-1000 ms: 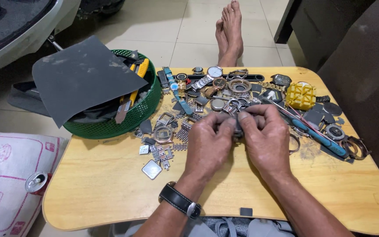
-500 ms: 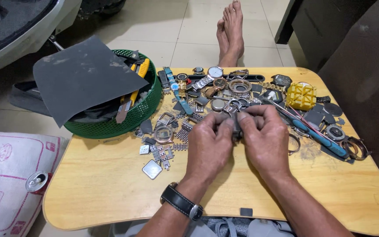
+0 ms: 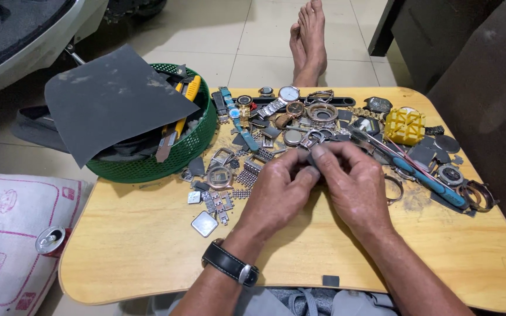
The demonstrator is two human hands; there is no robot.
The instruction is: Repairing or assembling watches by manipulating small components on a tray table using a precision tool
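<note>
My left hand (image 3: pixel 276 193) and my right hand (image 3: pixel 352 187) meet over the middle of a small wooden table (image 3: pixel 136 257). Together their fingertips pinch a small dark piece (image 3: pixel 313 161), mostly hidden by the fingers. A black wristwatch (image 3: pixel 229 264) sits on my left wrist. Just beyond the hands lies a heap of watch parts (image 3: pixel 300 117): cases, dials, metal bracelet links. Loose links and a square case (image 3: pixel 205 223) lie left of my left hand.
A green basket (image 3: pixel 171 155) with tools stands at the table's back left, under a dark grey abrasive sheet (image 3: pixel 112 99). A yellow plastic holder (image 3: pixel 404 125) and a blue-handled tool (image 3: pixel 434 184) lie at the right. Bare feet (image 3: pixel 308 41) rest beyond the table. A white cushion (image 3: pixel 7 234) lies at the left.
Both hands stay together at the same spot; only the fingers shift slightly around the small piece.
</note>
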